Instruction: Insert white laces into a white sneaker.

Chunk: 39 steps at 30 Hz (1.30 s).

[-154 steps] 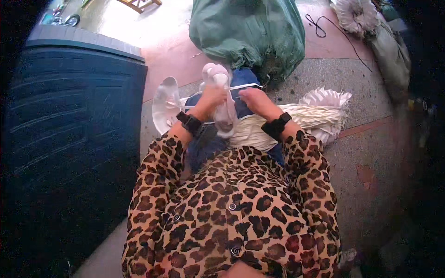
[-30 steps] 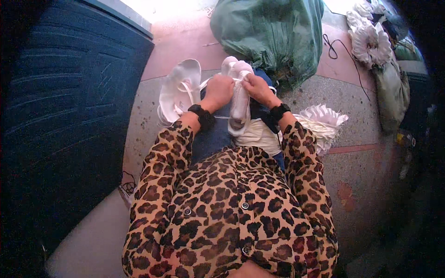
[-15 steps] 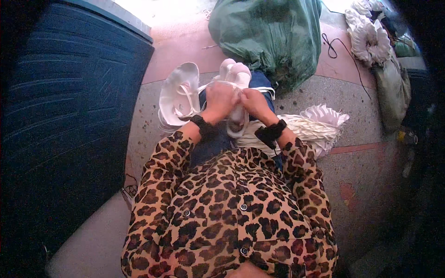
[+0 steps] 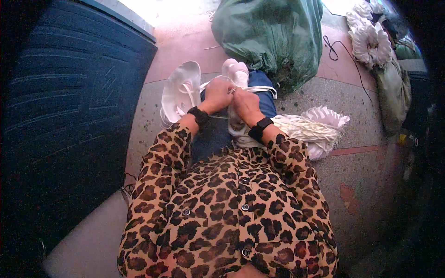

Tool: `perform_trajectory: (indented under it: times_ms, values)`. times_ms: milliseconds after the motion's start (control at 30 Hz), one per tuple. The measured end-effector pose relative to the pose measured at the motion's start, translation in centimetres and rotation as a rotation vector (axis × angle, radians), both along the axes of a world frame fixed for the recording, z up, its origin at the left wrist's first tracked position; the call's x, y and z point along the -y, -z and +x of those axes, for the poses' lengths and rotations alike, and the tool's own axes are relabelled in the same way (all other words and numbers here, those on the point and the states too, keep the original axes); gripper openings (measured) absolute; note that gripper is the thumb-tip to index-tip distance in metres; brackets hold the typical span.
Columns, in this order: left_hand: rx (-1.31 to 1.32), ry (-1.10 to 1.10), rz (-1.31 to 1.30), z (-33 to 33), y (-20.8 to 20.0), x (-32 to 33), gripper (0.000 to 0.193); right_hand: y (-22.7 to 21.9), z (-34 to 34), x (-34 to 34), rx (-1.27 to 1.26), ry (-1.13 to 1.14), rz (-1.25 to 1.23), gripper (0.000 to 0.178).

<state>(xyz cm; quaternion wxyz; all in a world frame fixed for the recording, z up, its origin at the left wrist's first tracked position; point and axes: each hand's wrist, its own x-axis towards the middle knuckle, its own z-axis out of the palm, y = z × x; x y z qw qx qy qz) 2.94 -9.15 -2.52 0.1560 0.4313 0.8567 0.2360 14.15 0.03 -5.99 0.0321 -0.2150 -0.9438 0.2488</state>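
Note:
My left hand (image 4: 217, 96) and my right hand (image 4: 245, 105) meet over my lap, both with fingers pinched on a thin white strap (image 4: 262, 88). Its loose part runs right across my blue trouser leg (image 4: 259, 78). Just beyond and beneath my fingers lies a bundle of rolled white cloth (image 4: 236, 70), partly covered by the hands. Left of my left hand, a curved white fabric piece (image 4: 174, 88) stands spread, with a narrow strap looped over it. To the right of my right hand rests a stack of pleated white fabric (image 4: 310, 127) with frayed edges.
A large green plastic sack (image 4: 269, 37) stands ahead. At the left is a dark blue panelled door (image 4: 79, 97). A black cord (image 4: 350, 55) curls over the floor at the right, near a filled pale sack (image 4: 393, 92) with ruffled white fabric (image 4: 368, 41) above it.
My right hand has shifted slightly left and nearer to me, its wrist turned, and the fingers have closed up against the left hand. The left hand has stayed nearly in place.

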Motion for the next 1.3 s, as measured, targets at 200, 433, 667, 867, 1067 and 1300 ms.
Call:
perform_trajectory:
  times_ms: [200, 433, 667, 867, 1067, 1300]
  values:
    - [-0.179, 0.136, 0.039, 1.3, -1.0, 1.0, 0.031, -0.7, 1.5, -3.6, -0.084, -0.270, -0.062, 0.012]
    - [-0.179, 0.510, 0.270, 3.4, -2.6, 0.4, 0.021, -4.0, 8.7, -4.9, -0.223, -0.224, -0.458, 0.017]
    - [0.434, 0.601, 0.441, 9.2, -11.3, -2.8, 0.012, -0.9, 6.5, -6.8, -0.361, 0.096, -0.690, 0.016]
    - [0.698, -0.127, 0.282, 3.7, -8.1, -1.4, 0.021, -7.1, 4.0, -5.5, -0.456, 0.067, -0.933, 0.024]
    - [0.551, -0.182, 0.284, 4.3, -8.6, -1.0, 0.022, -9.3, 3.1, -5.3, -0.362, -0.031, -0.924, 0.026]
    - [0.558, -0.158, 0.309, 5.0, -9.0, -0.7, 0.023, -9.9, 3.1, -5.0, -0.366, 0.106, -1.310, 0.029]
